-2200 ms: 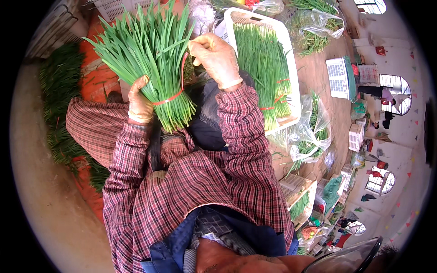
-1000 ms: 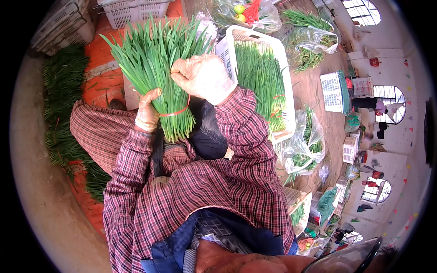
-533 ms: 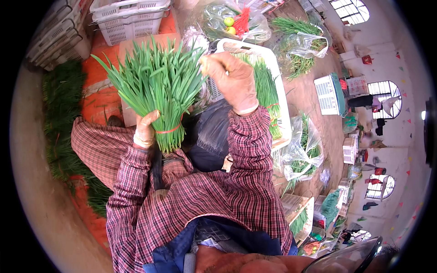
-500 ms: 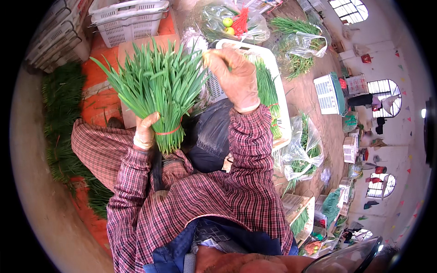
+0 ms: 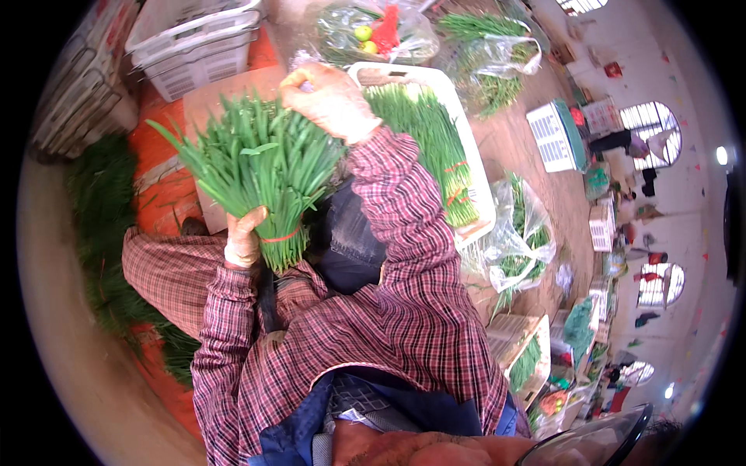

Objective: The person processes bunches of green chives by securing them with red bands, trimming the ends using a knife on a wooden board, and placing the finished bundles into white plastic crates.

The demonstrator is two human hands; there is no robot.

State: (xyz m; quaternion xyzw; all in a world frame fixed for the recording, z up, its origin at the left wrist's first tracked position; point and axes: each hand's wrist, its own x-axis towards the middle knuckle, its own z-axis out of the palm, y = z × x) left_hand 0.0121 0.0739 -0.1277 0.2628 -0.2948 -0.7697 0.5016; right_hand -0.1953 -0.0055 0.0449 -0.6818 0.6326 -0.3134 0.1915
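Note:
My left hand (image 5: 244, 238), in a pale glove, is closed around the lower part of a thick bunch of garlic chives (image 5: 260, 163). A red rubber band (image 5: 281, 236) circles the stems just beside my thumb. The leaves fan out upward, and the cut stem ends point down toward my lap. At the bunch's upper right, my gloved right hand (image 5: 332, 102) has its fingers curled into a pinch by the leaf tips. Whatever may be between those fingertips is too small to make out.
Right of the bunch, a white crate (image 5: 475, 155) holds banded chive bundles (image 5: 435, 140). Stacked white crates (image 5: 194, 58) stand at upper left. Loose chives (image 5: 101, 225) lie along the left side on an orange sheet (image 5: 159, 210). Bagged greens (image 5: 517, 241) rest on the floor at right.
My right hand has moved left and slightly up, closer over the leaf tips, uncovering more of the crate. My left hand keeps its hold on the bunch. The whole view has shifted a little.

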